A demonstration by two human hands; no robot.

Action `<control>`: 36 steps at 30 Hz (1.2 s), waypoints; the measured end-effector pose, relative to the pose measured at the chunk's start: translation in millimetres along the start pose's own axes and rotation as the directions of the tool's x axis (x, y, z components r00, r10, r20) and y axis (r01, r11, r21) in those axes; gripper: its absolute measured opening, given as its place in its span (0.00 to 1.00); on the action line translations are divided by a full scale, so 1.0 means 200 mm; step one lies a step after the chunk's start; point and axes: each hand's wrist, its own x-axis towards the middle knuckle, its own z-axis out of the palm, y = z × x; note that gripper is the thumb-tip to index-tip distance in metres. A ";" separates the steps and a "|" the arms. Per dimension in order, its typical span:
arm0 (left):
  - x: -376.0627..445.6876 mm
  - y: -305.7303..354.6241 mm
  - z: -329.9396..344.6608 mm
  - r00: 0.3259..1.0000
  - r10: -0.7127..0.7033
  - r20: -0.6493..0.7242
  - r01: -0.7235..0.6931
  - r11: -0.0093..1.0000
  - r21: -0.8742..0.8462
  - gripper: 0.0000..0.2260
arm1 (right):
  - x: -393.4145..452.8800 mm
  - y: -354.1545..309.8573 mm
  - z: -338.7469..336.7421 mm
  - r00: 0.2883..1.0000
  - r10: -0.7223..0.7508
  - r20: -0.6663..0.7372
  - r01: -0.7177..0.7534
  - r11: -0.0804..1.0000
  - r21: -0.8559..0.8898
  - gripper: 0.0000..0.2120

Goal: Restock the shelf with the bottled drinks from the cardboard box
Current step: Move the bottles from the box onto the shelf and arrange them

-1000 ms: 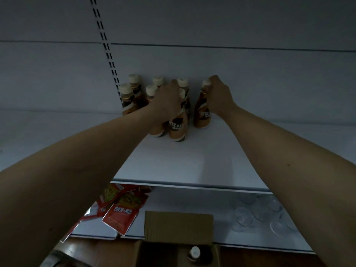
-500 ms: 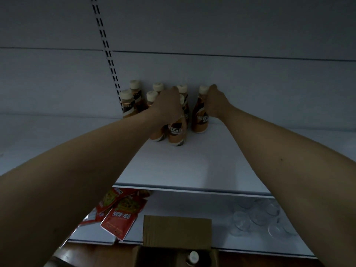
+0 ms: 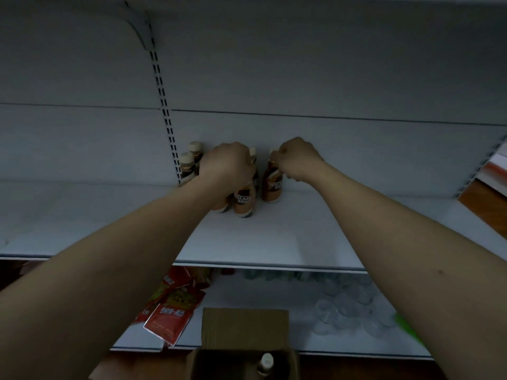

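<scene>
Several brown coffee bottles with cream caps stand in a cluster at the back of the white shelf [image 3: 274,242], beside the slotted upright. My left hand [image 3: 226,167] is closed over the tops of the two front bottles [image 3: 243,200]. My right hand [image 3: 297,160] grips the neck of the rightmost bottle [image 3: 272,187], which stands on the shelf. Two more bottles [image 3: 189,165] stand at the left of the group. The open cardboard box [image 3: 244,327] sits below at the bottom edge, with one bottle [image 3: 265,363] showing inside.
The slotted upright [image 3: 164,111] runs up the back panel. On the lower shelf lie red snack packets [image 3: 170,311] at the left and clear glass cups [image 3: 348,305] at the right. A bracket [image 3: 140,26] carries a higher shelf above.
The view has tilted up and both hands sit a little lower in it. My right hand has slid from the bottle's side to its neck; the left stays on the front bottles.
</scene>
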 end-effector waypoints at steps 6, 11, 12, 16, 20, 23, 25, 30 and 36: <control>-0.24 0.03 -0.08 0.996 -0.059 0.074 0.063 0.996 -0.063 0.10 | -0.30 -0.08 -0.07 0.998 -0.063 -0.006 0.063 0.998 -0.022 0.15; -0.52 0.02 -0.06 0.993 0.036 0.114 -0.010 0.976 -0.217 0.08 | -0.57 -0.04 0.05 0.996 -0.086 -0.003 0.086 0.995 0.057 0.18; -0.57 0.02 -0.03 0.991 0.034 0.130 -0.002 0.972 -0.233 0.08 | -0.61 -0.01 0.08 0.997 -0.079 0.005 0.078 0.993 0.085 0.19; -0.69 0.01 0.13 0.982 0.003 0.189 0.051 0.959 -0.280 0.09 | -0.75 0.09 0.19 0.997 -0.050 0.062 0.042 0.992 0.121 0.17; -0.82 0.00 0.29 0.970 -0.018 0.243 0.111 0.919 -0.377 0.08 | -0.86 0.23 0.31 0.995 -0.009 0.102 -0.001 0.995 0.099 0.15; -0.95 -0.03 0.48 0.950 -0.073 0.302 0.210 0.867 -0.451 0.08 | -0.95 0.39 0.46 0.986 0.043 0.159 -0.057 0.995 0.083 0.12; -1.07 -0.04 0.63 0.936 -0.142 0.323 0.282 0.852 -0.441 0.08 | -1.02 0.52 0.59 0.971 0.100 0.216 -0.112 0.993 0.042 0.10; -1.35 -0.09 1.00 0.844 -0.218 0.491 0.442 0.800 -0.405 0.08 | -1.20 0.82 0.89 0.904 0.235 0.357 -0.242 0.970 -0.025 0.07; -1.52 -0.13 1.32 0.698 -0.338 0.632 0.637 0.695 -0.333 0.10 | -1.32 1.06 1.12 0.779 0.362 0.512 -0.277 0.931 -0.237 0.13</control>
